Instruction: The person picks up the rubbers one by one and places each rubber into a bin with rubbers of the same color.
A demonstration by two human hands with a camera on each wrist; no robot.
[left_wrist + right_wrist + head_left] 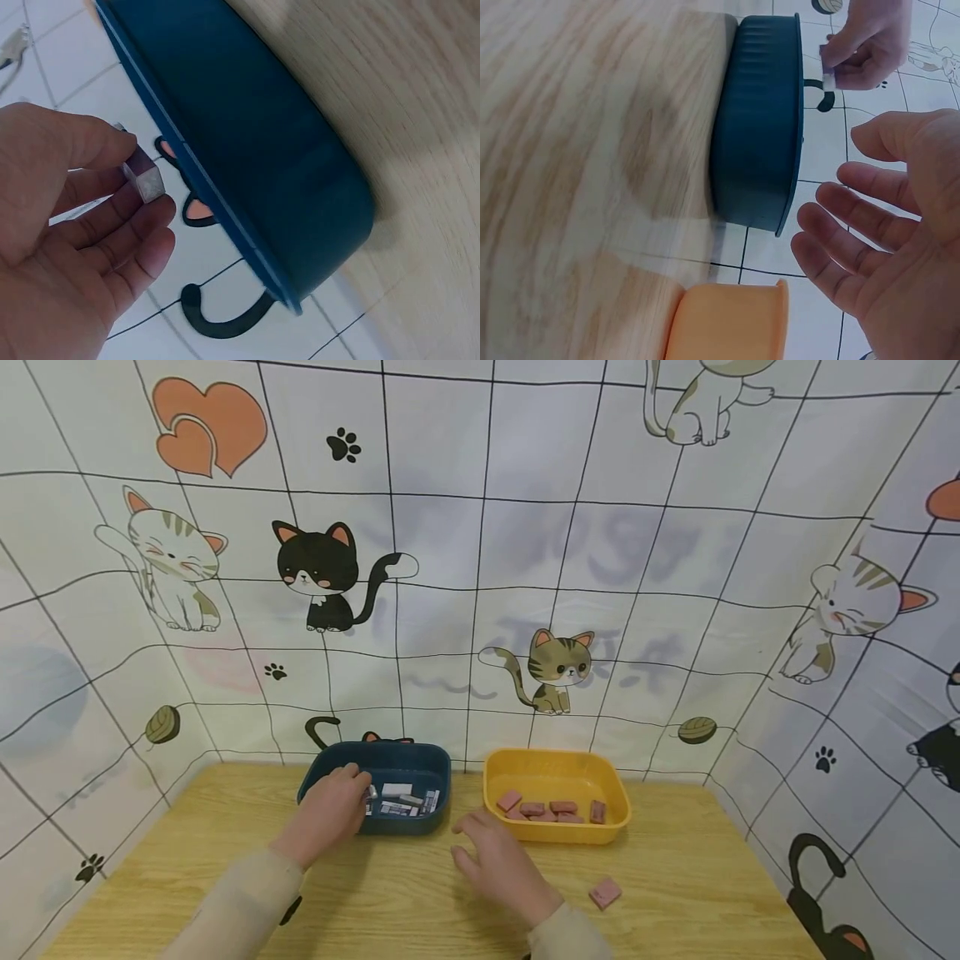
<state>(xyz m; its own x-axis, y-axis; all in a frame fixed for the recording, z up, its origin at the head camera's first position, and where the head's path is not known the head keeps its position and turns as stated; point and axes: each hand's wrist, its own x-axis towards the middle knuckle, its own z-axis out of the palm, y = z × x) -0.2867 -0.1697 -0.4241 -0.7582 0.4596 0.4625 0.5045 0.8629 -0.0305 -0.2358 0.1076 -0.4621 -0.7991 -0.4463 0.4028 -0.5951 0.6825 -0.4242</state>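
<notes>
My left hand (333,806) is over the left side of a dark blue bin (411,826). In the left wrist view, its thumb and fingers pinch a small whitish block (144,174), eraser-like, beside the bin's rim. Several small white blocks with dark markings (397,790) lie inside that bin. My right hand (501,862) holds nothing; its fingers are spread and loosely bent above the table, near the front left corner of a yellow bin (555,833). Pink eraser-like blocks (532,808) lie in the yellow bin.
One pink block (605,892) lies on the wooden table (690,877), in front of the yellow bin and right of my right hand. The bins stand side by side at the back edge, against a cat-patterned cloth (442,610) that also hangs along both sides.
</notes>
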